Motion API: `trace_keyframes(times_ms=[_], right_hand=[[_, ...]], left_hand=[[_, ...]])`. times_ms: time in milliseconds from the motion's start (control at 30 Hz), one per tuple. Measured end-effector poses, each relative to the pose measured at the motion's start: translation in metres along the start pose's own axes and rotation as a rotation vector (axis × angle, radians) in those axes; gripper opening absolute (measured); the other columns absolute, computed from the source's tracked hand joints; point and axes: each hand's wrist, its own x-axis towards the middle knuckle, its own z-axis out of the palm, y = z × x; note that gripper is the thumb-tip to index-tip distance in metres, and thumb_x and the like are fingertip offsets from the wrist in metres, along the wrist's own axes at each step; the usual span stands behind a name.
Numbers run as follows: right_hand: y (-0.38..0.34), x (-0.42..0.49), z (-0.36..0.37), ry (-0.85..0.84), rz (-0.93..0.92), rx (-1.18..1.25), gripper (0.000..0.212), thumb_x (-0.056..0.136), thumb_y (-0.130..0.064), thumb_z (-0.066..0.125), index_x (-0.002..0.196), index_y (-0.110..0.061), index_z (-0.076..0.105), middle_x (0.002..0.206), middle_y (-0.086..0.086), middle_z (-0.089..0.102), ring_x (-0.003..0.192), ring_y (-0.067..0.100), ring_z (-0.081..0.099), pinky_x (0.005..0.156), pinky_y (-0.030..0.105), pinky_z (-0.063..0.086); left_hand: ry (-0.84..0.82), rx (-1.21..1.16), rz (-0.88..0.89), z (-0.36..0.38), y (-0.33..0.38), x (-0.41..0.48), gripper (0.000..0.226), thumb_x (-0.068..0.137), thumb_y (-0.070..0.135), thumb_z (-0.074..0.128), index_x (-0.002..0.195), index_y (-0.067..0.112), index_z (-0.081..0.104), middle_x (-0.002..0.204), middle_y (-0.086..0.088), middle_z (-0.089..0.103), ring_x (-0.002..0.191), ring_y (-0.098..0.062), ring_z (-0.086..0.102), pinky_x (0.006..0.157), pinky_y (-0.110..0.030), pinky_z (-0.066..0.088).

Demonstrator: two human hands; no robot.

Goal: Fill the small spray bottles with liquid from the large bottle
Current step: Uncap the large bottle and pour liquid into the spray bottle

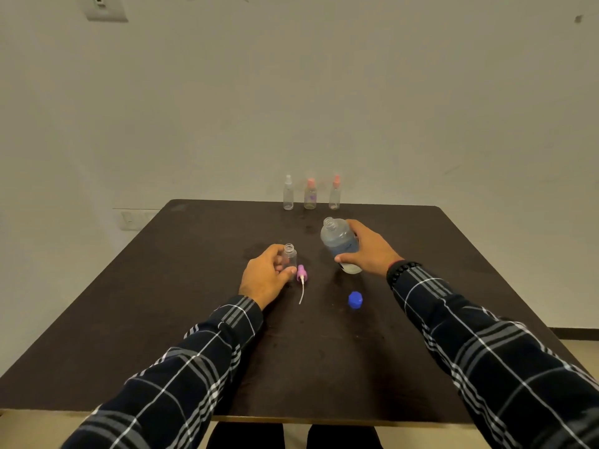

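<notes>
Clear plastic spray bottles, three, capped, stood blurred at the dark table's far edge against a pale wall, fill unreadable; left hand gripped an uncapped small bottle beside a pink pump, right hand gripped the tilted, open large bottle, blue cap lying nearer.

A dark table stands against a plain pale wall.

Spray bottles lined up along the table's far edge; nearer, small bottle left, large bottle right, spray head between, cap frontmost.
</notes>
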Motion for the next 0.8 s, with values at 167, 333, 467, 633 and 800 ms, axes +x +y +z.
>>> trace_keyframes(times_ms=[167, 333, 467, 633, 800], right_hand=[[-0.004, 0.007, 0.003, 0.008, 0.007, -0.031, 0.080, 0.079, -0.022, 0.084, 0.146, -0.021, 0.040, 0.143, 0.005, 0.054, 0.132, 0.026, 0.050, 0.110, 0.039, 0.036], [-0.009, 0.014, 0.003, -0.007, -0.006, -0.074, 0.082, 0.080, -0.020, 0.084, 0.147, -0.022, 0.037, 0.144, 0.008, 0.053, 0.131, 0.030, 0.051, 0.110, 0.040, 0.038], [-0.016, 0.020, 0.004, -0.041, -0.014, -0.137, 0.083, 0.080, -0.020, 0.083, 0.148, -0.021, 0.035, 0.145, 0.010, 0.052, 0.131, 0.031, 0.051, 0.110, 0.042, 0.039], [-0.022, 0.027, 0.008, -0.086, -0.013, -0.205, 0.084, 0.081, -0.019, 0.083, 0.149, -0.020, 0.035, 0.147, 0.011, 0.050, 0.134, 0.031, 0.048, 0.111, 0.043, 0.038], [-0.027, 0.030, 0.014, -0.106, -0.008, -0.278, 0.086, 0.080, -0.018, 0.083, 0.151, -0.022, 0.034, 0.149, 0.010, 0.048, 0.136, 0.030, 0.046, 0.113, 0.044, 0.038]], left_hand=[[-0.040, 0.085, 0.012, -0.002, 0.005, 0.008, 0.044, 0.089, 0.031, 0.072, 0.129, 0.027, 0.054, 0.115, 0.006, 0.068, 0.096, -0.006, 0.063, 0.089, -0.026, 0.052], [-0.057, 0.113, 0.009, -0.002, 0.007, 0.011, 0.043, 0.090, 0.034, 0.071, 0.129, 0.027, 0.054, 0.113, 0.008, 0.066, 0.097, -0.007, 0.062, 0.090, -0.027, 0.052], [-0.062, 0.116, 0.017, -0.004, 0.007, 0.011, 0.042, 0.090, 0.035, 0.072, 0.128, 0.027, 0.055, 0.110, 0.008, 0.066, 0.095, -0.007, 0.062, 0.087, -0.026, 0.050], [-0.074, 0.118, 0.020, -0.005, 0.007, 0.012, 0.044, 0.090, 0.034, 0.071, 0.130, 0.027, 0.054, 0.114, 0.006, 0.066, 0.094, -0.006, 0.058, 0.086, -0.025, 0.048], [-0.081, 0.100, 0.016, -0.006, 0.008, 0.011, 0.045, 0.090, 0.032, 0.071, 0.132, 0.026, 0.054, 0.118, 0.005, 0.067, 0.094, -0.006, 0.058, 0.091, -0.028, 0.050]])
